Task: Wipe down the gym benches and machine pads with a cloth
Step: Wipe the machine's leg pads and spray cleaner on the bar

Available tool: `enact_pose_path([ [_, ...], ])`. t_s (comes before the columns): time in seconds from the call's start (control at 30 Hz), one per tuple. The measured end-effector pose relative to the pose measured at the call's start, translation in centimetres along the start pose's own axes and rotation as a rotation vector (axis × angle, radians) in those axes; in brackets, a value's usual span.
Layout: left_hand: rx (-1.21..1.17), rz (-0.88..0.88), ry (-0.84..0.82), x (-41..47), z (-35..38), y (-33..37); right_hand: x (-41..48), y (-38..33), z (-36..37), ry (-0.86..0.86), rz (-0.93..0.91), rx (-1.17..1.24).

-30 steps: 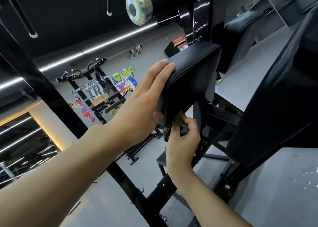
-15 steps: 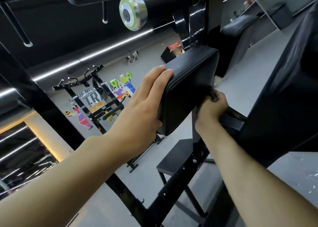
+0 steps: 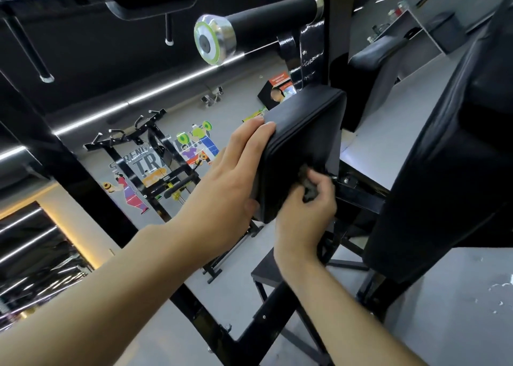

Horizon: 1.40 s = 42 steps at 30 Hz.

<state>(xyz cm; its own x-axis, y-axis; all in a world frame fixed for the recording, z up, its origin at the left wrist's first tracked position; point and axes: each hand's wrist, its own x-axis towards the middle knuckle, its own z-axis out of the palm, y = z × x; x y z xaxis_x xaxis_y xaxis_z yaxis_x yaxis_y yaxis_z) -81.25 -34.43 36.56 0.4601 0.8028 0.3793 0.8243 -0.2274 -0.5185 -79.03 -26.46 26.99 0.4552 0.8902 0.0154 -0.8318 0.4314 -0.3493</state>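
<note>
Cloth (image 3: 306,182): small, dark grey, crumpled rag, which we kept bunched against the pad's lower right edge.
Pad (image 3: 302,143): square black vinyl cushion with a piped seam, smooth and slightly glossy, fixed to a black steel frame (image 3: 358,196).
Right hand (image 3: 308,216): our fingers curled round the cloth, probably to press it into the seam.
Left hand (image 3: 230,182): our fingers lay straight along the pad's left edge, gripping nothing; we judged they braced it against the rubbing.
</note>
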Motion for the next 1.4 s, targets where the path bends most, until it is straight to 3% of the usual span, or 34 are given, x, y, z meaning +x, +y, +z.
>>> enact_pose_path([
  [0.13, -0.017, 0.021, 0.016, 0.1, 0.1, -0.2, 7.7, 0.2, 1.6, 0.197, 0.1, 0.019],
  [0.23, -0.017, 0.019, 0.03, 0.1, 0.3, -0.1, 8.3, -0.2, 1.1, 0.133, 0.148, 0.022],
  [0.43, -0.01, 0.015, 0.047, 0.1, 0.5, -0.3, -2.9, -1.5, -0.4, -0.064, -0.062, 0.04],
  [0.53, -0.001, 0.001, 0.038, 0.0, 0.4, -0.2, 2.6, -1.7, 0.8, 0.011, -0.116, 0.016],
  [0.63, -0.006, 0.0, 0.043, 0.0, 0.5, -0.1, 9.2, -2.5, 1.9, 0.162, -0.011, -0.037],
  [0.7, -0.006, -0.013, 0.043, 0.1, 0.4, -0.1, 9.2, -2.7, 1.8, 0.131, 0.012, -0.03],
  [0.87, 0.03, 0.016, 0.065, 0.1, 0.6, -0.5, -1.7, -2.7, -0.2, -0.09, -0.267, -0.032],
  [0.93, 0.033, 0.005, 0.051, 0.0, 0.5, -0.5, -0.3, -3.0, 0.2, -0.075, -0.319, -0.066],
  [1.03, 0.012, 0.002, 0.054, 0.0, 0.5, -0.3, 6.5, -4.6, 1.5, 0.061, -0.206, -0.056],
  [1.1, 0.001, 0.009, 0.059, -0.1, 0.6, -0.4, 8.7, -6.0, 2.3, 0.108, -0.225, -0.108],
  [1.23, 0.002, 0.012, 0.033, 0.0, 0.5, -0.8, 9.0, -7.2, 3.6, 0.034, -0.476, -0.293],
  [1.3, -0.04, 0.018, 0.042, 0.0, 0.4, -0.5, 9.4, -7.4, 3.9, -0.006, -0.507, -0.488],
  [1.4, -0.263, -0.081, 0.137, 0.1, 0.5, 0.4, 9.7, -8.2, 3.8, -0.109, -0.471, -0.569],
])
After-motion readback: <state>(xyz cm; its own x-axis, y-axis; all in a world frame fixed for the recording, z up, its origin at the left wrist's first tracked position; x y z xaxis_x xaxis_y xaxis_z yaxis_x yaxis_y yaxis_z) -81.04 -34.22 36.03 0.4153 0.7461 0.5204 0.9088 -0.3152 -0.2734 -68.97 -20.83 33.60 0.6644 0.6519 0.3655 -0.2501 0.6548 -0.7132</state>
